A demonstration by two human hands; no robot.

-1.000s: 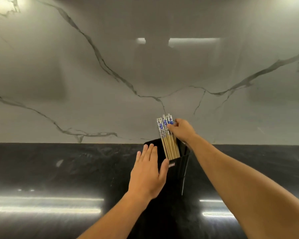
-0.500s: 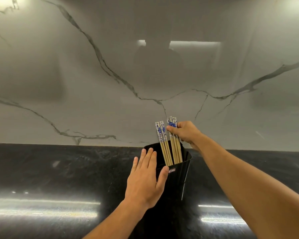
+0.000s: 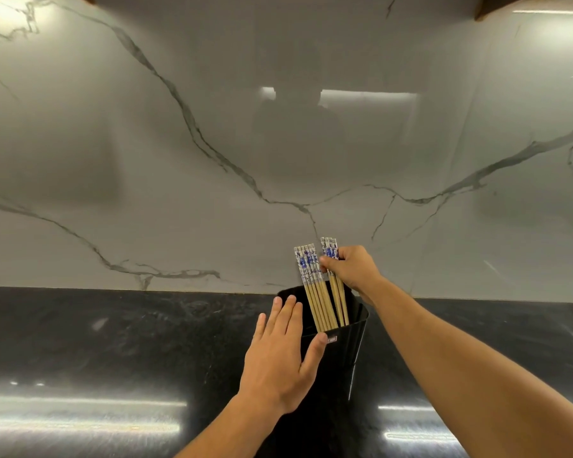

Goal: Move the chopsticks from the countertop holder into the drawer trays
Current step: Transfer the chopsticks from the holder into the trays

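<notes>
- Here, a black holder (image 3: 341, 358) stands on a dark, glossy countertop (image 3: 113, 342), close to a grey marble wall (image 3: 212, 143) with dark veins.
- The left hand (image 3: 280, 355) lies flat against the holder's near-left side, fingers straight and together, thumb spread across the front face just below the rim; it presses the holder but grips nothing.
- The right hand (image 3: 351, 269) reaches in from the right, above the holder's far rim, and pinches a small bunch of chopsticks (image 3: 339, 299) near their tops, fingers curled round them.
- That bunch sits a little higher than the rest; its lower ends are inside the holder.
- A second, larger bunch (image 3: 315, 292) leans just to the left of the held one, untouched by either hand, its lower ends also inside the holder.
- Both bunches have pale wooden shafts and white tops with a blue pattern; they tilt slightly to the left at the top.
- A narrow gap parts the two bunches at the top, while lower down they seem to meet, though the dark interior makes that hard to judge.
- A small label (image 3: 331, 339) shows on the holder's front, just beside the left thumb; its text is too small to read.
- Bright light streaks reflect on the countertop at both sides of the arms.
</notes>
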